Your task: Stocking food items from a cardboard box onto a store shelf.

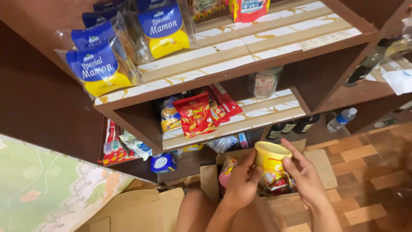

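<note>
Yellow round tub (271, 157): small, lidded, with a paler rim, tilted. It is held between both hands, above an open cardboard box (319, 165) of snack packets. Left hand (241, 182): fingers curled against the tub's near side. Right hand (302, 172): thumb and fingertips pinching the tub's far side.

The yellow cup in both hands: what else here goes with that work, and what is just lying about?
In hand:
yellow cup, held by left hand and right hand
open cardboard box of packets beneath

Lying about:
blue and yellow cake bags
red snack packet
glass jar
dark bottles
plastic water bottle
</note>
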